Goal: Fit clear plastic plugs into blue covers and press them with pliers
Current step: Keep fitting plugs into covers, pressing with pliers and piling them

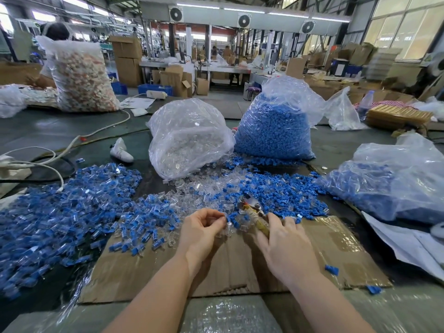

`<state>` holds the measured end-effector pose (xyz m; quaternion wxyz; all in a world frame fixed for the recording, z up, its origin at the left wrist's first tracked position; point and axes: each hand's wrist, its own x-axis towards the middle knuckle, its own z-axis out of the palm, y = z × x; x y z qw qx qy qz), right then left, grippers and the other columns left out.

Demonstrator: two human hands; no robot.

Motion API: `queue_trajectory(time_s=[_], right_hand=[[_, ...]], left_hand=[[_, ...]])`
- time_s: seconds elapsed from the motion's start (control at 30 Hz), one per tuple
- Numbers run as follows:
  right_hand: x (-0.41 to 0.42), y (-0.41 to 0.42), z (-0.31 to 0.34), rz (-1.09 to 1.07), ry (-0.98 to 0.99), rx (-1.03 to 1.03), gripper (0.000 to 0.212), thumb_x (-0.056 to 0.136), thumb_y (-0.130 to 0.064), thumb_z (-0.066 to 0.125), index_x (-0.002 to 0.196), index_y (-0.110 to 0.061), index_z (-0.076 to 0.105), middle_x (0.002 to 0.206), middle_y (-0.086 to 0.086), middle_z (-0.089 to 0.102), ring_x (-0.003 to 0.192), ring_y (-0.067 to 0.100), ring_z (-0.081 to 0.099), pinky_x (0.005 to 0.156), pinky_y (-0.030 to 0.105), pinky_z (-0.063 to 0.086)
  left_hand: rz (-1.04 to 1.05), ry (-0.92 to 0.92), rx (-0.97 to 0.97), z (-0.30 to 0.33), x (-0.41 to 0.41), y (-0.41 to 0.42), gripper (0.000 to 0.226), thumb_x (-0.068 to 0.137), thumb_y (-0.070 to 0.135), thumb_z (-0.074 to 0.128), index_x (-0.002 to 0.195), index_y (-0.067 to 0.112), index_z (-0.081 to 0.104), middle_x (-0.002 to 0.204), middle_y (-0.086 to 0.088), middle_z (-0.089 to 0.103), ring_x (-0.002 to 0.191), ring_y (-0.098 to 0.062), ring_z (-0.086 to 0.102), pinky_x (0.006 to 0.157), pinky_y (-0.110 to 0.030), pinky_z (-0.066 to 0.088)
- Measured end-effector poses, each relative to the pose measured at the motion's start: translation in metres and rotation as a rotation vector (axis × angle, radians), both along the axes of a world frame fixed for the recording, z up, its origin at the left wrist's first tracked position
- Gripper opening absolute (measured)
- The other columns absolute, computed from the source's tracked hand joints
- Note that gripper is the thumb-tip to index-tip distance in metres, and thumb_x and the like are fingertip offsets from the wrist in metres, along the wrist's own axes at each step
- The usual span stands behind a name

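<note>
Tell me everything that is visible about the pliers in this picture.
The pliers are in the right hand, whose fingers curl round the handles. The handles look yellowish and wrapped in worn tape or a cover; most of their length is hidden by the hand. The metal head, with some red near the joint, points up and to the left over the mixed pile of blue covers and clear plugs. Whether the jaws are open or hold a piece cannot be told. The tool is tilted, above the cardboard sheet.

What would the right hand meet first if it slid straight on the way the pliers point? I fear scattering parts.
Probably the mixed heap of blue covers just beyond the pliers that the right hand grips; depth is unclear.
</note>
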<state>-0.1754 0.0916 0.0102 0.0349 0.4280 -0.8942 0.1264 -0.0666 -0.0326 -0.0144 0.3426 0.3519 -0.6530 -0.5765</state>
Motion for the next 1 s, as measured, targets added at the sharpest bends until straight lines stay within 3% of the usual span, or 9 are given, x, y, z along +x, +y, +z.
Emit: queue_trajectory(time_s=[0.1,0.17,0.27,0.33,0.4,0.5,0.6,0.77,1.0], right_hand=[[0.004,-0.001,0.017,0.118,-0.33,-0.031,0.027,0.098,-0.043,0.035,0.093,-0.022,0.051,0.093,-0.002,0.055,0.083,0.012,0.052,0.074,0.028,0.043],[0.008,0.0,0.028,0.148,-0.566,-0.048,0.028,0.098,-0.037,0.039,0.076,-0.022,0.047,0.075,-0.005,0.051,0.061,0.007,0.044,0.058,0.023,0.037],[0.013,0.002,0.039,0.153,-0.741,-0.027,0.033,0.097,-0.032,0.042,0.066,-0.02,0.042,0.063,-0.006,0.041,0.052,0.007,0.037,0.051,0.023,0.031],[0.015,0.003,0.042,0.153,-0.824,-0.024,0.03,0.097,-0.032,0.042,0.074,-0.015,0.05,0.069,-0.003,0.043,0.061,0.012,0.041,0.061,0.028,0.032],[0.017,0.005,0.047,0.13,-0.876,-0.016,0.033,0.097,-0.035,0.043,0.101,-0.006,0.058,0.087,0.006,0.057,0.079,0.024,0.056,0.074,0.033,0.041],[0.015,0.007,0.049,0.11,-0.884,0.005,0.04,0.096,-0.04,0.042,0.121,-0.009,0.049,0.12,0.005,0.053,0.106,0.025,0.057,0.096,0.041,0.041],[0.015,0.007,0.052,0.135,-0.859,0.041,0.042,0.098,-0.04,0.038,0.125,-0.01,0.049,0.113,-0.005,0.053,0.106,0.011,0.053,0.086,0.024,0.041],[0.014,0.006,0.051,0.154,-0.908,-0.007,0.041,0.097,-0.033,0.041,0.124,-0.003,0.05,0.116,0.012,0.057,0.099,0.028,0.06,0.097,0.046,0.039],[0.011,0.006,0.049,0.162,-0.956,-0.057,0.039,0.097,-0.031,0.043,0.12,-0.001,0.048,0.115,0.015,0.057,0.088,0.021,0.06,0.093,0.044,0.044]], left_hand=[[0.058,0.068,0.129,0.0,-0.003,-0.004,0.011,0.081,0.005,0.068,0.082,0.016,0.067,0.074,-0.002,0.07,0.069,-0.012,0.066,0.062,-0.021,0.049],[0.088,0.11,0.179,0.001,-0.006,-0.006,0.011,0.081,0.004,0.068,0.08,0.014,0.067,0.07,-0.002,0.069,0.063,-0.009,0.064,0.058,-0.02,0.047],[0.118,0.133,0.218,0.005,-0.007,-0.007,0.011,0.081,0.003,0.067,0.078,0.013,0.067,0.067,-0.002,0.068,0.058,-0.007,0.062,0.052,-0.018,0.048],[0.141,0.109,0.216,0.007,-0.007,-0.007,0.007,0.081,0.005,0.068,0.08,0.013,0.068,0.072,-0.005,0.069,0.06,-0.009,0.061,0.053,-0.019,0.047],[0.157,0.062,0.198,0.008,-0.006,-0.007,0.005,0.081,0.009,0.069,0.083,0.013,0.069,0.076,-0.005,0.069,0.064,-0.01,0.061,0.056,-0.021,0.045],[0.173,0.054,0.212,0.01,-0.006,-0.007,0.005,0.081,0.008,0.069,0.084,0.012,0.07,0.077,-0.004,0.069,0.066,-0.012,0.06,0.061,-0.025,0.046],[0.183,0.036,0.228,0.012,-0.007,-0.007,0.005,0.081,0.006,0.069,0.084,0.01,0.069,0.078,-0.006,0.068,0.068,-0.016,0.06,0.064,-0.03,0.048],[0.188,0.023,0.221,0.013,-0.007,-0.006,0.007,0.08,0.005,0.069,0.08,0.011,0.068,0.077,-0.007,0.068,0.067,-0.016,0.06,0.071,-0.034,0.052],[0.175,0.008,0.244,0.017,-0.007,-0.005,0.007,0.08,0.005,0.069,0.081,0.011,0.068,0.075,-0.006,0.067,0.065,-0.014,0.059,0.061,-0.026,0.047]])
